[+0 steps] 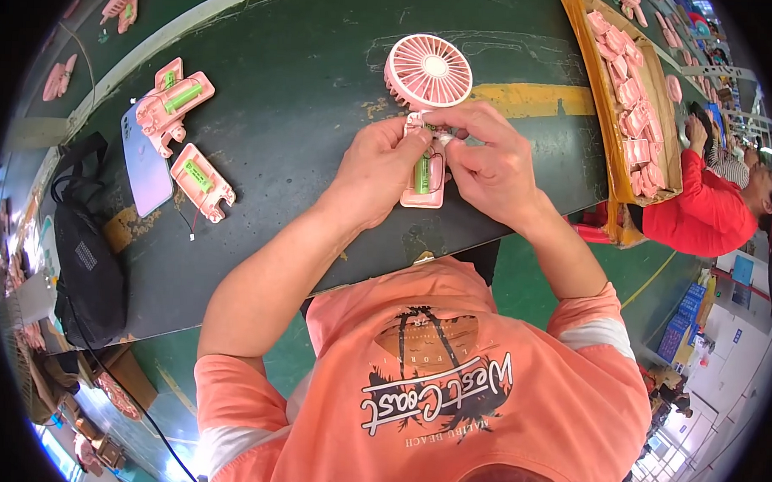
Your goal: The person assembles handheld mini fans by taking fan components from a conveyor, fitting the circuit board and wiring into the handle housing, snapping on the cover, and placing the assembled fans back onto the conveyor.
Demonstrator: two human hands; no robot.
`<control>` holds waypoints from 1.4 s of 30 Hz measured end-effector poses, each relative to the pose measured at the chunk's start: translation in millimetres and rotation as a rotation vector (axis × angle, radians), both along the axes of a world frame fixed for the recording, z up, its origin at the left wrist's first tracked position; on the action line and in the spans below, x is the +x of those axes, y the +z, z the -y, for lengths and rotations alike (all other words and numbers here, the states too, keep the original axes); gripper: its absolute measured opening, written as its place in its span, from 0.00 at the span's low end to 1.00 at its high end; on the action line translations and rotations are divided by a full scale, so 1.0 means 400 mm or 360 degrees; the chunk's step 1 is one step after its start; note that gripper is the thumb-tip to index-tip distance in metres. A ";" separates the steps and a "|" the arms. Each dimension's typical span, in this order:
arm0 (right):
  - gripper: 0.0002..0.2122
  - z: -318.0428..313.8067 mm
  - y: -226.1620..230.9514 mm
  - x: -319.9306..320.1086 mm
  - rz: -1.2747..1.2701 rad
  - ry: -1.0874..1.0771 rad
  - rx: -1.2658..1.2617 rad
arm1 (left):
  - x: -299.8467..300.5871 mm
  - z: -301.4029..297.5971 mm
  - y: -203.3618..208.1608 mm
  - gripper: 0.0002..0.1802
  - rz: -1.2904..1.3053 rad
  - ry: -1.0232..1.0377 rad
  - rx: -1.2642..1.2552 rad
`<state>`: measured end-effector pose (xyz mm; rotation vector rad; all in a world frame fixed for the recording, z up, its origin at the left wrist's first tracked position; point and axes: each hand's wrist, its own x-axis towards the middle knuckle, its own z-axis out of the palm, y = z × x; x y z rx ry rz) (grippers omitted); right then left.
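1. One dark green surface (297, 119) carries your work, its near edge just in front of you.
2. At its right edge is an open cardboard box (592, 95) heaped with pink shells (637, 118).
3. By the left edge lies a black bag (92, 256).
4. Your pink fan (429, 72) lies near the middle of the near edge, its round head toward the far edge and its opened handle toward you. You seem to be at the wiring inside that handle; the next move probably calls for a steady handle and a light touch.
5. Your left grip (378, 168) clasps the handle from its left side, thumb over the upper part.
6. Your right grip (491, 160) is at the handle's right side, fingertips bent in close over the opening; I cannot tell whether they pinch anything.
7. Toward the left edge, well apart from both hands, two opened pink pieces (203, 184) hold green cells of their own.
8. Inside your handle, just below the fingertips, sits a green cell (421, 174).
9. Thin wires (441, 158) run beside it.
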<state>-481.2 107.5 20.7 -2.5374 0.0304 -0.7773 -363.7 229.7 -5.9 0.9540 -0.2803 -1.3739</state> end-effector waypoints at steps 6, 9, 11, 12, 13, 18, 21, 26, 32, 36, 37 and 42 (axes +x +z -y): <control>0.05 0.009 -0.015 -0.006 -0.0115 0.0050 0.0184 | -0.008 0.003 -0.005 0.13 0.0161 0.0001 0.0013; 0.05 0.011 -0.014 -0.004 -0.0157 0.0046 0.0296 | -0.006 0.002 -0.016 0.13 0.0230 0.0003 0.0029; 0.05 0.009 -0.011 -0.002 -0.0163 0.0054 0.0280 | 0.000 0.000 -0.017 0.13 0.0217 -0.0010 0.0015; 0.05 0.015 -0.006 -0.002 -0.0161 0.0053 0.0280 | 0.001 0.002 -0.013 0.13 0.0219 -0.0011 0.0014; 0.04 0.027 0.001 -0.004 -0.0109 0.0056 0.0160 | 0.003 0.004 -0.006 0.14 0.0058 0.0025 0.0046; 0.04 0.078 -0.019 -0.029 0.0025 0.0158 -0.0344 | 0.016 0.009 0.004 0.15 -0.0126 0.0003 0.0057; 0.06 0.080 -0.029 -0.020 0.0099 0.0247 -0.0427 | 0.016 0.006 0.010 0.15 -0.0078 -0.0013 0.0075; 0.16 0.089 -0.002 -0.016 0.0046 0.0437 -0.0875 | 0.018 0.005 0.010 0.15 -0.0045 -0.0056 0.0093; 0.14 0.095 0.006 -0.006 -0.0127 0.0512 -0.0643 | 0.014 0.004 0.008 0.15 -0.0045 -0.0056 0.0107; 0.09 0.060 0.018 -0.009 -0.0342 0.0268 -0.0216 | 0.012 0.000 0.005 0.15 0.0003 -0.0043 0.0068; 0.07 0.050 0.007 -0.009 -0.0307 0.0236 -0.0193 | 0.011 0.000 0.000 0.14 0.0005 -0.0016 0.0040; 0.03 -0.023 -0.025 -0.023 -0.0161 -0.0140 0.0007 | 0.017 -0.001 0.005 0.13 -0.0061 0.0060 0.0065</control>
